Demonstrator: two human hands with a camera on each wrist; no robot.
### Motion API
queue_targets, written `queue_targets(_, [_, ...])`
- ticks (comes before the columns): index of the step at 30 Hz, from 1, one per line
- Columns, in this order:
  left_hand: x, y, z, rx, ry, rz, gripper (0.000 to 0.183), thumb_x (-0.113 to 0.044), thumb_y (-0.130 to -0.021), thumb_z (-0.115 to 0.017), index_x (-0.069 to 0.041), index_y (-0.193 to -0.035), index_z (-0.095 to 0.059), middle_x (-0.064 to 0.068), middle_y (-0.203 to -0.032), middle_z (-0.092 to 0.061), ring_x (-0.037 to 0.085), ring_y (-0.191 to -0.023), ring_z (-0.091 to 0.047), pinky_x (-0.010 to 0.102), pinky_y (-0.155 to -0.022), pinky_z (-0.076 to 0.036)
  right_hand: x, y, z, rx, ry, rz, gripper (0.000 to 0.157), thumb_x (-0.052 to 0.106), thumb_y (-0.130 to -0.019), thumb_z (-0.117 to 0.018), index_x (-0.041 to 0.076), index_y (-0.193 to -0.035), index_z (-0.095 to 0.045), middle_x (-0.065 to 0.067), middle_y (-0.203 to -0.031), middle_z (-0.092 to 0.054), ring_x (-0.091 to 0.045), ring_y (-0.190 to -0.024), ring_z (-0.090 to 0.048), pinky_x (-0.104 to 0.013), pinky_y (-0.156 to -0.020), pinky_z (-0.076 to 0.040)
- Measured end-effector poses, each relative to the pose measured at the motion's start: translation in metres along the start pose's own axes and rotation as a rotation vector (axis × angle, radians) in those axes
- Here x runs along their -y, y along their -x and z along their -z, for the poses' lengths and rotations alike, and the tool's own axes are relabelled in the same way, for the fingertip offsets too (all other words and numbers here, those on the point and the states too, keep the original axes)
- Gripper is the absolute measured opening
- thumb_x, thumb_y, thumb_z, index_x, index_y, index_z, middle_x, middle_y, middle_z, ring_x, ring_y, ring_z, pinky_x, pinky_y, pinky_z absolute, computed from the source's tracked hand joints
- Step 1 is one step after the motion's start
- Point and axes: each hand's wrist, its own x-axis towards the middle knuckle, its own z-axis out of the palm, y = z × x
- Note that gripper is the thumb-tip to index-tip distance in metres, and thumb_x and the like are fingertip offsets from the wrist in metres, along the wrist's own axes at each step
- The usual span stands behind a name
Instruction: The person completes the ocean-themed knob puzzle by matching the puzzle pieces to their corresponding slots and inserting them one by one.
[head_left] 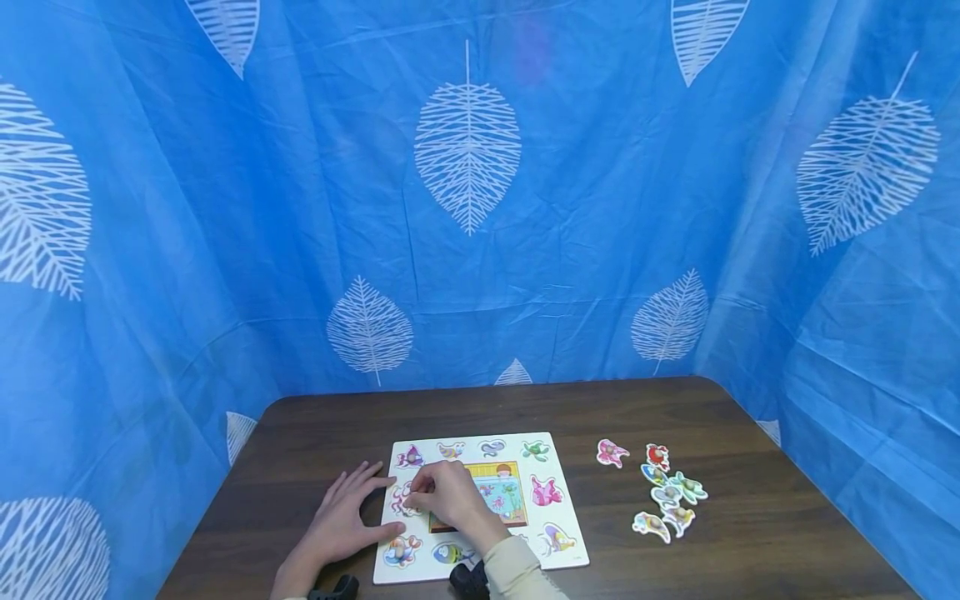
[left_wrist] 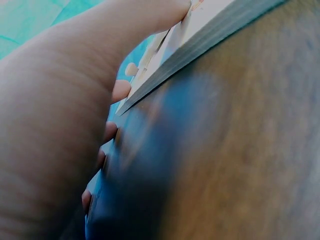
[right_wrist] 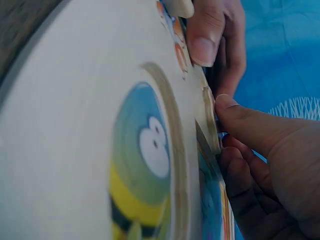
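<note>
A white wooden puzzle board with sea-animal recesses lies on the table. Over its left side, my right hand pinches a puzzle piece between thumb and fingers. The piece is at the recess with pink curly tentacles; its face is mostly hidden. My left hand is spread at the board's left edge, thumb and index finger resting on the board and the other fingers on the table. Knobbed pieces, a purple fish and an orange and blue creature, sit in the left corners.
To the board's right lie several loose knobbed pieces: a pink one, a red crab, a green turtle and others bunched together. The dark wooden table ends at a blue leaf-patterned curtain at the back and sides.
</note>
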Motion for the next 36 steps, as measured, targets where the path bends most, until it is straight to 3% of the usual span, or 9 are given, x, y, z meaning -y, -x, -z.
queue_targets(10, [-0.001,0.002,0.001,-0.024,0.014,-0.022,0.077,-0.066,-0.074,-0.082,-0.019,-0.133,-0.067,0.014,-0.156,-0.050,0.042,-0.152,-0.032,0.070,-0.121,-0.018,0.009,-0.005,-0.008,-0.020,0.058,0.050,0.014,0.020,-0.083,-0.087,0.016,-0.079,-0.075,0.015,-0.066,-0.066,0.008,-0.058,-0.049,-0.011,-0.057,-0.042])
queue_targets(27, [-0.005,0.002,0.006,-0.003,0.025,-0.014,0.076,-0.064,-0.075,-0.082,-0.018,-0.133,-0.067,0.014,-0.157,-0.049,0.042,-0.152,-0.032,0.071,-0.121,-0.017,0.014,-0.006,-0.015,-0.045,0.081,0.037,0.017,0.021,-0.083,-0.088,0.016,-0.077,-0.073,0.014,-0.065,-0.065,0.008,-0.057,-0.046,-0.012,-0.053,-0.039])
queue_targets(36, [-0.003,0.002,0.005,-0.008,0.021,-0.007,0.076,-0.066,-0.075,-0.082,-0.018,-0.133,-0.067,0.014,-0.157,-0.049,0.042,-0.153,-0.032,0.070,-0.122,-0.017,0.012,-0.006,-0.012,0.010,0.068,0.030,0.008,0.018,-0.087,-0.084,0.016,-0.084,-0.077,0.013,-0.070,-0.070,0.008,-0.061,-0.053,-0.011,-0.060,-0.044])
